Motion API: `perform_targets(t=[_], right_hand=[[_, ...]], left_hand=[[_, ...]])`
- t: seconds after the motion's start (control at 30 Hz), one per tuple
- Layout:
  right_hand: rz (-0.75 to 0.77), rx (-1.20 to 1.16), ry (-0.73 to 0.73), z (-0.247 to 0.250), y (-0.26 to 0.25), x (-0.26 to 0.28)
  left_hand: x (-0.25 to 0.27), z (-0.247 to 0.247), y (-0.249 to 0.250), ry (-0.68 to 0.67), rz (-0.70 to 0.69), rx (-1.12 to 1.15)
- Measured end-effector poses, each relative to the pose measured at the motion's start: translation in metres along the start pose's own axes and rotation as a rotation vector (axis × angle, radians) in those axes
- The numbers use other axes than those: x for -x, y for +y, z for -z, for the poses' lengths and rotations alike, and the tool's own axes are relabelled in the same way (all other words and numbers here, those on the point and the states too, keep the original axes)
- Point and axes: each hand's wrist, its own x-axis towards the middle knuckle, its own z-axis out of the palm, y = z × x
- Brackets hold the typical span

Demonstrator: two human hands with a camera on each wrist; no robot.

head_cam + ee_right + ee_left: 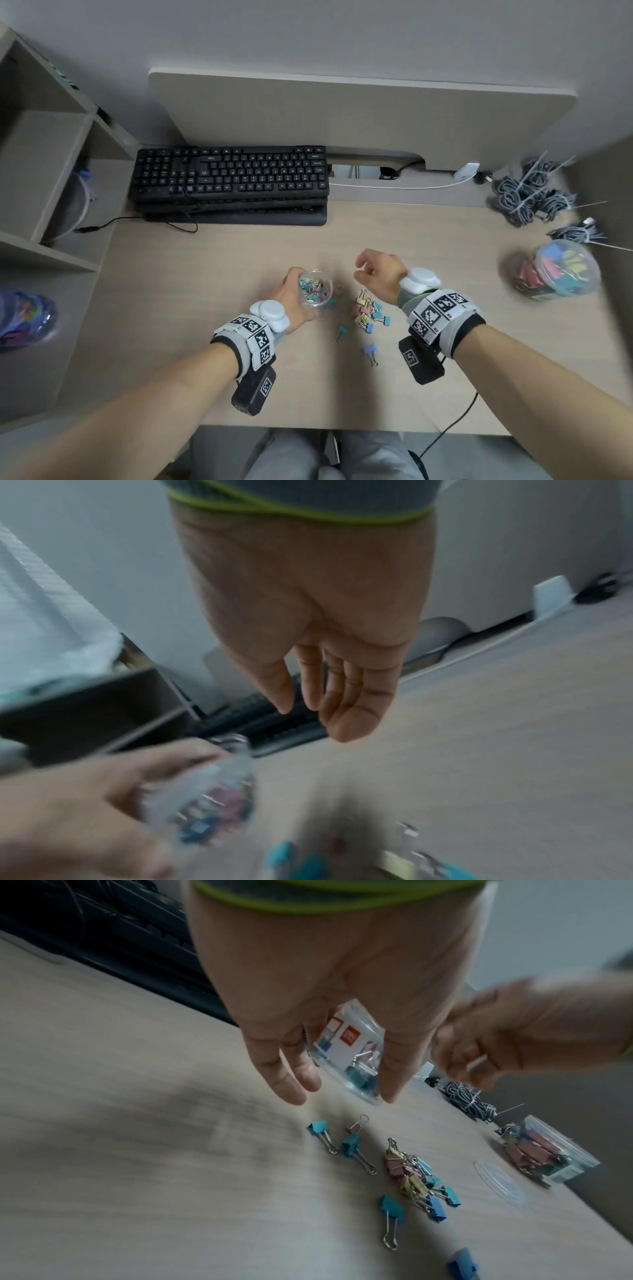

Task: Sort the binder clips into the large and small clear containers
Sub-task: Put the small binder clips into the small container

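My left hand [297, 288] grips the small clear container [315, 289], tilted and part full of small coloured clips. In the left wrist view the fingers [294, 1091] and thumb wrap the container [349, 1053]. My right hand [359, 269] hovers just right of it with loosely curled fingers; in the right wrist view the right hand [311, 718] shows an empty palm. A pile of small binder clips [368, 310] lies on the desk between my wrists, with a few loose ones such as a blue clip [371, 351]. The large clear container [556, 274] with big clips stands at the far right.
A black keyboard [229, 178] lies behind the hands. Bundled grey cables [527, 198] sit at the back right. A round clear lid [498, 1181] rests beside the large container [537, 1150]. Shelves [41, 171] and a plastic bag [24, 318] are on the left.
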Motion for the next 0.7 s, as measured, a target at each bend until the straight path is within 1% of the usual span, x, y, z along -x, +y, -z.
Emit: perform_targets(t=[0.1, 0.2, 0.27, 0.37, 0.5, 0.57, 0.63, 0.7], right_hand=[[-0.206, 0.226, -0.127, -0.010, 0.029, -0.003], [-0.302, 0.349, -0.208, -0.022, 0.040, 0.002], [-0.298, 0.420, -0.223, -0.029, 0.039, 0.006], [-0.229, 0.397, -0.207, -0.047, 0.029, 0.002], [-0.161, 0.542, -0.270, -0.073, 0.010, -0.006], [-0.180, 0.553, -0.294, -0.079, 0.005, -0.010], [-0.230, 0.541, -0.303, -0.077, 0.004, -0.012], [-0.224, 0.542, -0.300, -0.069, 0.005, -0.015]], left_hand=[[0.005, 0.002, -0.011, 0.010, 0.017, 0.004], [0.010, 0.004, -0.021, 0.017, 0.044, 0.023], [0.013, 0.005, -0.024, 0.015, 0.057, 0.034], [0.016, 0.005, -0.029, 0.017, 0.072, 0.043], [0.021, 0.005, -0.034, 0.038, 0.079, 0.061], [0.022, 0.006, -0.036, 0.044, 0.080, 0.079], [0.023, 0.007, -0.036, 0.044, 0.078, 0.092], [0.023, 0.009, -0.037, 0.043, 0.081, 0.103]])
